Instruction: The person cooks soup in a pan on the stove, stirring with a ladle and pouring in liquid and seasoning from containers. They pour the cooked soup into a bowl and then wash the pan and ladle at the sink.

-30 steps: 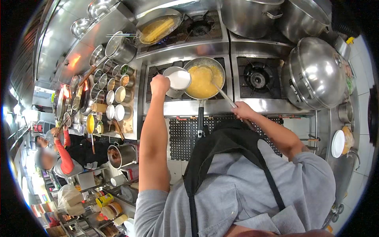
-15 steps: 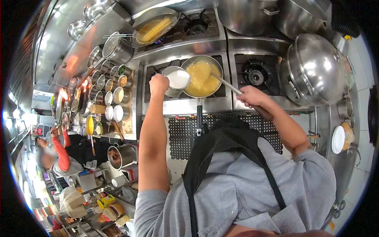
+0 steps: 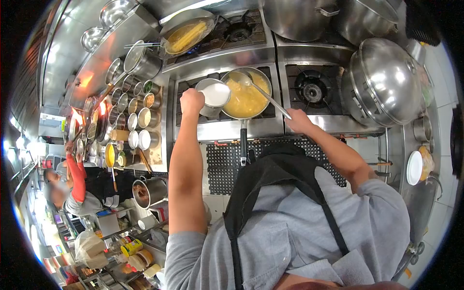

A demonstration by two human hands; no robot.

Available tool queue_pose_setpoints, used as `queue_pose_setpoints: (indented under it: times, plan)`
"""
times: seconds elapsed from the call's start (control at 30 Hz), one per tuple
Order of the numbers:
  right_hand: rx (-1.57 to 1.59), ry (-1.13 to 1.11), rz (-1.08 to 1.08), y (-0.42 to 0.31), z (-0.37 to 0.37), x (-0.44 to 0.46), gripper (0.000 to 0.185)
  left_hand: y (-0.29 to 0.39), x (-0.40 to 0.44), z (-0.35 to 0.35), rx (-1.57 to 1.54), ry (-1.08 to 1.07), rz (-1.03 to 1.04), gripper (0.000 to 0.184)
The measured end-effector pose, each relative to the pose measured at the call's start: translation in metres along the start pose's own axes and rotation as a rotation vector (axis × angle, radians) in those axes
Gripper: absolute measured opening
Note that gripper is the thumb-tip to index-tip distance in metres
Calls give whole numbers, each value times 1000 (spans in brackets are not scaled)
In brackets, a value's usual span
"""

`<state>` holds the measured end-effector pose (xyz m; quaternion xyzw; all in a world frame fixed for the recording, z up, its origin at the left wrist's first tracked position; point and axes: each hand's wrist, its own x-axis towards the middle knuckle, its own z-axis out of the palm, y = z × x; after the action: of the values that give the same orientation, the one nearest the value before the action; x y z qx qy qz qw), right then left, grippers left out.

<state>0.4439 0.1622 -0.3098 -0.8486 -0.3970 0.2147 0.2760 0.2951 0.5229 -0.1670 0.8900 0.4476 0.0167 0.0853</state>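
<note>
My left hand (image 3: 192, 101) is closed on the rim of a metal container (image 3: 210, 111) with white contents (image 3: 216, 94). The container is tilted at the left edge of a frying pan (image 3: 243, 137), which sits on a burner with its black handle toward me. Chunky yellow liquid (image 3: 247, 102) fills the pan. In my right hand (image 3: 300, 122) is the handle of a metal ladle (image 3: 269, 98), fingers wrapped round it. The ladle's bowl (image 3: 240, 79) lies over the far side of the pan, at the liquid.
Behind to the left, another pan (image 3: 189, 35) holds yellow food and tongs over a flame. A gas burner (image 3: 312, 92) and a big domed steel pot (image 3: 386, 79) stand to the right. Ingredient containers (image 3: 145, 117) crowd the left counter. A co-worker (image 3: 79, 181) stands at far left.
The ladle's bowl has moved from the pan's middle to its far left side, and a yellow mass above the pan no longer shows. My right hand shifted slightly left; the container stays at the rim.
</note>
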Motion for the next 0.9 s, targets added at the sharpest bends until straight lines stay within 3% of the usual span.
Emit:
queue_pose_setpoints:
  times: [0.17, 0.2, 0.3, 0.33, 0.47, 0.57, 0.73, 0.9]
  plan:
    - [117, -70, 8, 3, 36, -19, 27, -8, 5, 6, -30, 6, -38, 35]
    - [544, -319, 331, -15, 23, -24, 27, -12, 7, 9, -40, 14, -44, 35]
    - [1097, -550, 506, -22, 4, -18, 17, -13, 7, 8, -75, 30, -57, 36]
    - [1119, -573, 653, -37, -16, -20, 22, -13, 4, 7, -86, 34, -62, 36]
    - [1050, -664, 645, -55, -62, -17, 27, -4, -4, -7, -70, -36, -84, 38]
    - [911, -510, 419, -56, -73, -17, 24, -14, 4, 7, -67, 19, -64, 36]
    - [449, -346, 253, -74, -105, -24, 22, -11, 4, 6, -68, -2, -57, 36]
    - [254, -217, 169, -75, -110, -35, 21, -2, 0, 0, -82, -25, -65, 36]
